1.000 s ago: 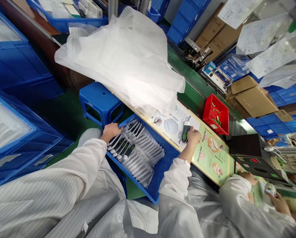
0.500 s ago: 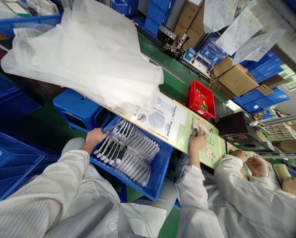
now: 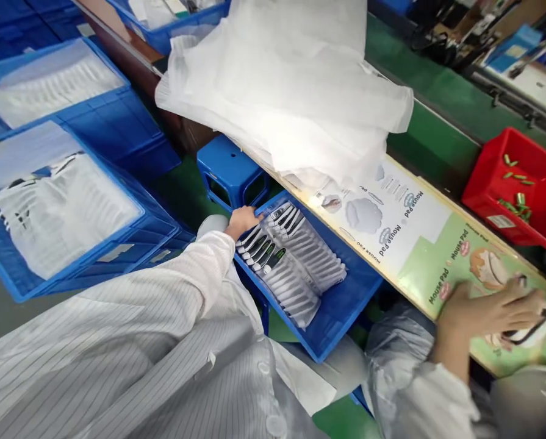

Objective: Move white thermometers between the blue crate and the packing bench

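Observation:
My left hand [image 3: 244, 221] is closed on the near left rim of a blue plastic bin [image 3: 346, 323], tilted across my lap. Inside it, white-and-black handheld devices [image 3: 261, 251] stand in two rows, several bare at the left end and the others in clear bubble sleeves [image 3: 307, 256]. My right hand [image 3: 487, 311] is over the green printed board at the right, fingers stretched out and slightly blurred. Beneath its fingers is a white-and-black device [image 3: 531, 332], partly hidden by them. A small dark tip shows above the fingers; what it belongs to is unclear.
A heap of white foam sheets [image 3: 291, 85] covers the board's left part. A red bin [image 3: 492, 213] with small green pieces stands at right. Blue bins of sleeved devices [image 3: 71, 213] stand at left, near a blue stool [image 3: 229, 161]. Mouse-pad printing [image 3: 391, 207] covers the board.
The view has swung right to left, bringing more left-hand bins into sight. My right hand has moved farther right along the board and its fingers have straightened. My left hand stays on the bin rim.

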Demonstrator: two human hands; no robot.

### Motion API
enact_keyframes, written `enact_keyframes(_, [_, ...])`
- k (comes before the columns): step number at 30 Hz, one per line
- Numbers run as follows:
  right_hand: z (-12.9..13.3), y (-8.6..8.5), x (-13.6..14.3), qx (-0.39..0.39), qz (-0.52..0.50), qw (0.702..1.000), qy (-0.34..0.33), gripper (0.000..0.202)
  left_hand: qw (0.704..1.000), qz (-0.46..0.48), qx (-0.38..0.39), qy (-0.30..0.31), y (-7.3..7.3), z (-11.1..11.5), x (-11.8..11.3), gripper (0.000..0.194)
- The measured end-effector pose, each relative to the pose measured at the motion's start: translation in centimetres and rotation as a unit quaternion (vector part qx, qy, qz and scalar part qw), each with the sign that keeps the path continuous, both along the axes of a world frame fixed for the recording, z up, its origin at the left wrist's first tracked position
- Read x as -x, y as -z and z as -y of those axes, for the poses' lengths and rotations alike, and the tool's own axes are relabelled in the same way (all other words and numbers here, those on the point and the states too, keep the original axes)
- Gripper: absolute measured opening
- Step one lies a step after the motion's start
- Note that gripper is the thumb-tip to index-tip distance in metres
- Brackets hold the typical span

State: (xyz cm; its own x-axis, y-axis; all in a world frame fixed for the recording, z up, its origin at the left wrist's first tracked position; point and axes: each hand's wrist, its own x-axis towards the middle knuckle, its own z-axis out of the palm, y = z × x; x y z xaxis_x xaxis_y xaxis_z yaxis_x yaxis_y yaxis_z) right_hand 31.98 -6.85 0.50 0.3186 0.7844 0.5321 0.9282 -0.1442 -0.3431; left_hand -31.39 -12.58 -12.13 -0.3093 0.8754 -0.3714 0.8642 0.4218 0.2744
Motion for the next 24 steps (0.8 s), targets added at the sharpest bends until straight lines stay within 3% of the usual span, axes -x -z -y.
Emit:
enact_keyframes(3, [6.6, 4.4, 10.7, -0.052, 0.013, 0.995, -0.083, 0.057, 1.0, 0.013, -0.005, -0.002, 0.3, 0.1, 0.1, 0.063])
enact_keyframes(4, [9.0, 6.5, 14.7, -0.003, 0.007, 0.989, -0.148, 0.051, 1.0, 0.018, -0.005, -0.003, 0.3, 0.2, 0.1, 0.062])
enact_keyframes(5, [11.2, 8.8, 18.6, 0.09, 0.02, 0.964, -0.251, 0.047, 1.0, 0.023, -0.005, -0.004, 0.3, 0.2, 0.2, 0.062])
enact_keyframes(7, [14.6, 13.3, 26.0, 0.252, 0.038, 0.876, -0.41, 0.044, 0.999, 0.031, -0.004, -0.007, 0.2, 0.2, 0.3, 0.061])
enact_keyframes(9, [16.5, 17.2, 31.8, 0.344, 0.059, 0.793, -0.5, 0.048, 0.999, 0.034, -0.001, -0.012, 0.2, 0.2, 0.3, 0.061])
enact_keyframes(11, [16.8, 20.2, 35.1, 0.377, 0.083, 0.738, -0.554, 0.053, 0.999, 0.038, 0.001, -0.013, 0.1, 0.2, 0.3, 0.062])
enact_keyframes(13, [16.1, 22.3, 36.1, 0.377, 0.099, 0.703, -0.595, 0.054, 0.999, 0.045, -0.002, -0.009, 0.2, 0.2, 0.3, 0.061])
enact_keyframes(15, [15.2, 23.6, 35.5, 0.357, 0.096, 0.7, -0.611, 0.05, 0.999, 0.05, -0.009, -0.004, 0.4, 0.2, 0.4, 0.061])
enact_keyframes(19, [14.2, 25.0, 33.8, 0.319, 0.05, 0.725, -0.609, 0.045, 0.999, 0.05, -0.022, -0.006, 1.2, 0.2, 0.4, 0.062])
enact_keyframes(24, [14.2, 24.7, 34.9, 0.289, -0.037, 0.834, -0.468, 0.042, 0.998, 0.059, -0.032, -0.005, 1.8, 0.2, 0.4, 0.058])
